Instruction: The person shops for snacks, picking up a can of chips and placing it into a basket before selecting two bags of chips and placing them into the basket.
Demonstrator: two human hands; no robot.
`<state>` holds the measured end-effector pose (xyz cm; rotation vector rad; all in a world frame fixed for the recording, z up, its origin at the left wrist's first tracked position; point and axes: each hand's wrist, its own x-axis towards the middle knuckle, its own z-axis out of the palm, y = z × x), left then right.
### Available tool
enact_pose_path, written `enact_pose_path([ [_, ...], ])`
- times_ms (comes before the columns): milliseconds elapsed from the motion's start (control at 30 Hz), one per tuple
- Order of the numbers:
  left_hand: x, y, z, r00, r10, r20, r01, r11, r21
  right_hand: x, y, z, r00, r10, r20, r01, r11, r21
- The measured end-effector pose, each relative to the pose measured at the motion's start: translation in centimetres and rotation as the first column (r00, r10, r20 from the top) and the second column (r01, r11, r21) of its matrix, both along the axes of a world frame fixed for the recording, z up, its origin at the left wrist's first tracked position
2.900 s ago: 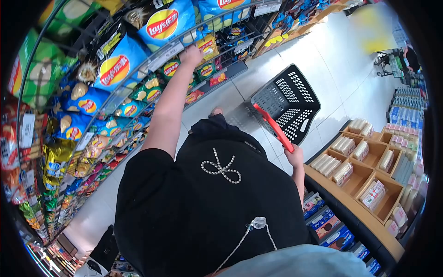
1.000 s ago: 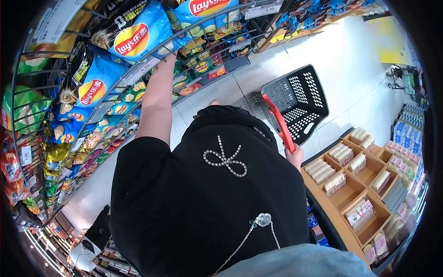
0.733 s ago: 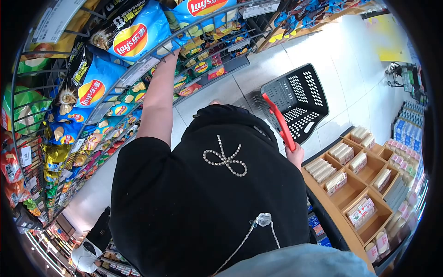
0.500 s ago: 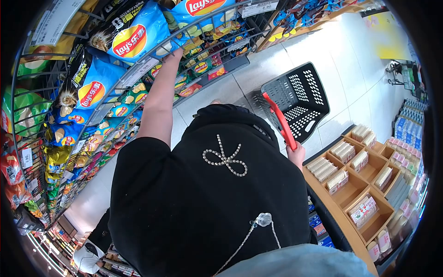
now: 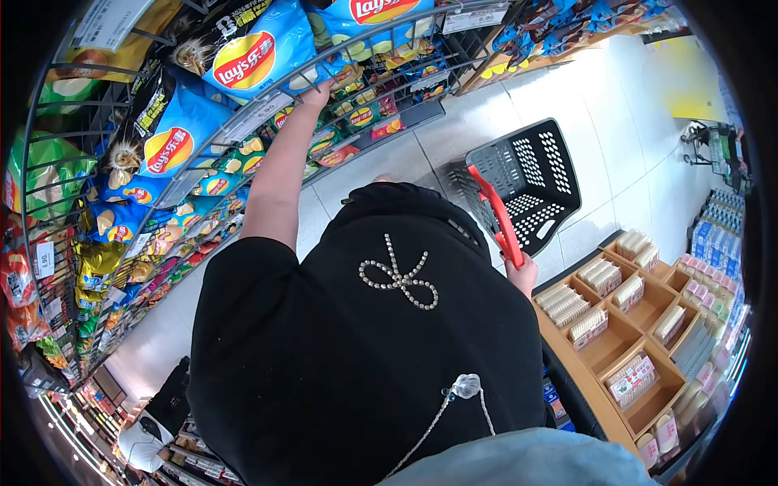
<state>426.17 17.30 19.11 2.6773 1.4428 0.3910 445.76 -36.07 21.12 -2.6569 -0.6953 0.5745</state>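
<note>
The left hand [image 5: 315, 94] is the nearer one to the snack shelf, at the far end of an arm stretched forward and to the person's left. It sits just below the lower right corner of a blue Lay's chip bag [image 5: 258, 57], beside the dark wire rail and the end of a white price label [image 5: 253, 120]. The bag lies up and to the left of the hand in the head view, its printing slanting upward to the right; its upper end is cropped, so its full long axis cannot be judged. The arm is nearly straight, with a slight bend at the elbow. The fingertips are hidden, so whether they grasp anything cannot be told.

The right hand [image 5: 523, 274] is wrapped around the near end of a red handle [image 5: 501, 212], whose long axis runs forward and slightly left. The black perforated shopping basket [image 5: 525, 144] is ahead of this hand, well apart from the shelf. That forearm is mostly hidden behind the black shirt [image 5: 348, 364].
</note>
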Motion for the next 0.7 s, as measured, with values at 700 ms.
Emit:
enact_pose_path([
  [700,3.2,1.5,-6.1,0.964,0.193,0.180,-0.213,0.972,0.096,0.5,0.4,2.3,0.986,0.155,-0.062,-0.164,0.968,-0.192],
])
